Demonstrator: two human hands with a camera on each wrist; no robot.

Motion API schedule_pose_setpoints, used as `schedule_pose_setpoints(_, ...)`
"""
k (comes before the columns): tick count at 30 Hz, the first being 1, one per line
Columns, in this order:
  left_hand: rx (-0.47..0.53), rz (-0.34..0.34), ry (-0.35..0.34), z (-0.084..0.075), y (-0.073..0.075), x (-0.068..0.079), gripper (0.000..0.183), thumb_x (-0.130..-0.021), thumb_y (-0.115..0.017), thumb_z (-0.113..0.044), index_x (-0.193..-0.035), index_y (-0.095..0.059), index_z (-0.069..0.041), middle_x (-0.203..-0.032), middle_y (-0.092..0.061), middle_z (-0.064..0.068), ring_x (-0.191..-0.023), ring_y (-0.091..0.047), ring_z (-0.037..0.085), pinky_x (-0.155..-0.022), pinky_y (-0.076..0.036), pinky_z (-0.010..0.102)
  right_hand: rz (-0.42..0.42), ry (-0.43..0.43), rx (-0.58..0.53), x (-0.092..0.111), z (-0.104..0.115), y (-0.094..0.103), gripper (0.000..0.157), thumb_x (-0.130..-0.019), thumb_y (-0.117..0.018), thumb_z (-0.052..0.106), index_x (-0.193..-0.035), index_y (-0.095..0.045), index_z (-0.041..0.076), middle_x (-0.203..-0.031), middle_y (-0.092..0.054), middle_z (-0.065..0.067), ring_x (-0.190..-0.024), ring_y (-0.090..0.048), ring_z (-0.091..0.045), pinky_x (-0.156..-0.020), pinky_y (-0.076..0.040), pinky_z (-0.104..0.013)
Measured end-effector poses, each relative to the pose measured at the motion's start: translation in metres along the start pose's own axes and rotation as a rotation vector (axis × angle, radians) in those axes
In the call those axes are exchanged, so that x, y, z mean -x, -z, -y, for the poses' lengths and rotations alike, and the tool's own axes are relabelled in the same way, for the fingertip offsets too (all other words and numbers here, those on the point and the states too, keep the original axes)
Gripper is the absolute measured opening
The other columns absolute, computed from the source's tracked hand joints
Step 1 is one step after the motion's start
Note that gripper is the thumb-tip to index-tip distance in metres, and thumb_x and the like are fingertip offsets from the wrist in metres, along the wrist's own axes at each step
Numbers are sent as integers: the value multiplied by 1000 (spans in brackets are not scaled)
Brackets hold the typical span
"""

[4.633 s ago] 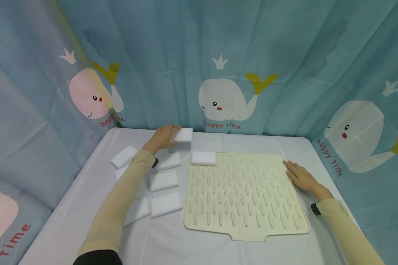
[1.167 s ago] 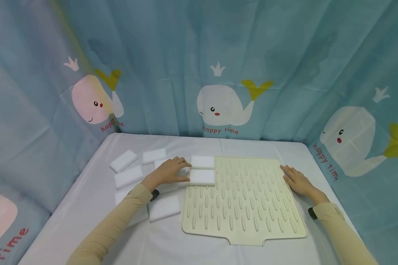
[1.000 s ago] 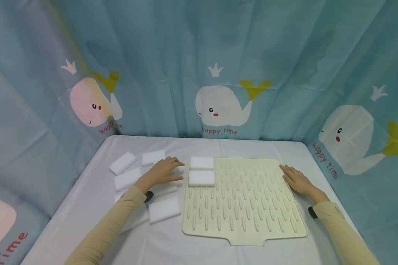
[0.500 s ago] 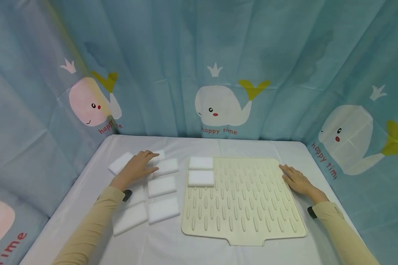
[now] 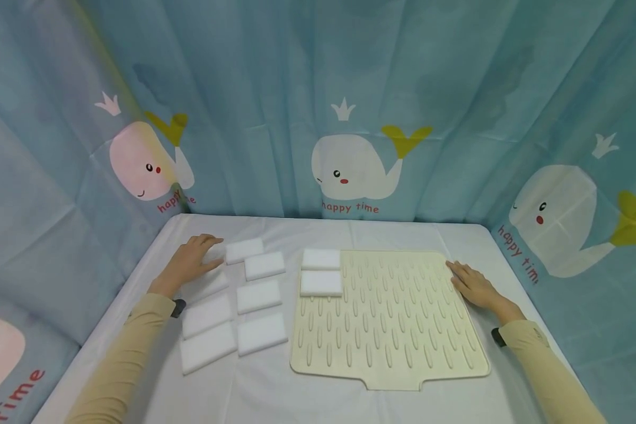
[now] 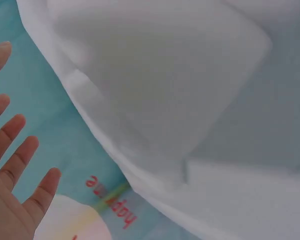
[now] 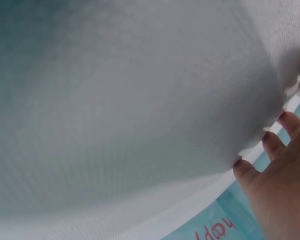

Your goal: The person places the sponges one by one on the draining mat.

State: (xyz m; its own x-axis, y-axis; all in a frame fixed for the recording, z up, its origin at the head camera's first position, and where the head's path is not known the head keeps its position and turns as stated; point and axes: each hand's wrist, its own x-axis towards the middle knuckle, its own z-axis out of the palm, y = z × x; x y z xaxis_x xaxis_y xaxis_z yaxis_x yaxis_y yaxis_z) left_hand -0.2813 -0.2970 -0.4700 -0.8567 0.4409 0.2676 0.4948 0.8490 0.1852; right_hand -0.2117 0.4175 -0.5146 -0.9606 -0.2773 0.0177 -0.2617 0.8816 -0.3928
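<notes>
My left hand [image 5: 188,264] hovers at the far left of the table with its fingers spread, over the end of a white sponge block [image 5: 208,287] that it partly hides. In the left wrist view the spread fingers [image 6: 21,157] hold nothing. Two white sponge blocks, a rear one [image 5: 321,259] and a front one [image 5: 321,284], lie one behind the other on the back left corner of a cream ridged mat [image 5: 381,318]. Flat at the mat's right edge rests my right hand [image 5: 477,287], fingertips on the rim and fingers nearly straight.
Several more white sponge blocks lie left of the mat in two loose columns, among them a near-right one [image 5: 262,334], a near-left one [image 5: 209,347] and a rear one [image 5: 244,250]. A white cloth [image 5: 413,235] covers the table. Blue whale-print curtains [image 5: 275,147] surround it.
Earlier my left hand held a sponge block in the air; a second block now lies on the mat. That hand let go and moved left across the loose blocks. The right hand stayed put.
</notes>
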Motion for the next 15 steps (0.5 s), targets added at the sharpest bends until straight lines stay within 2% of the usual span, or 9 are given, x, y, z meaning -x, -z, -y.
schedule_pose_setpoints(4,5,-12,26,15,-2,6,53,-83,-68,-27,-128,-52,-2,-123,-49,20,-109,-44,43,-81,-40,61,20,-19,31,-1,1,3,50,-100,-37,26,-142,-29,-1,-143,-24,-34,-128,-20,-56,-97,-16,-70)
schedule_pose_setpoints(8,17,8,53,28,-5,11,54,-84,-67,-26,-128,-50,-1,-125,-46,22,-111,-42,44,-83,-38,62,5,-6,17,-1,1,1,51,-100,-38,26,-142,-29,-1,-143,-24,-34,-128,-21,-56,-96,-16,-70)
schedule_pose_setpoints(11,16,54,107,35,-6,14,56,-86,-65,-28,-131,-47,-1,-128,-44,24,-114,-40,46,-86,-36,63,2,-1,10,-1,0,0,51,-100,-37,26,-142,-29,-1,-143,-24,-35,-127,-21,-57,-96,-16,-70)
schedule_pose_setpoints(15,12,148,221,39,-6,19,61,-88,-62,-32,-136,-40,0,-132,-39,28,-118,-35,50,-90,-33,65,6,2,16,0,0,0,50,-101,-37,25,-142,-29,-2,-143,-24,-35,-127,-20,-56,-97,-15,-69)
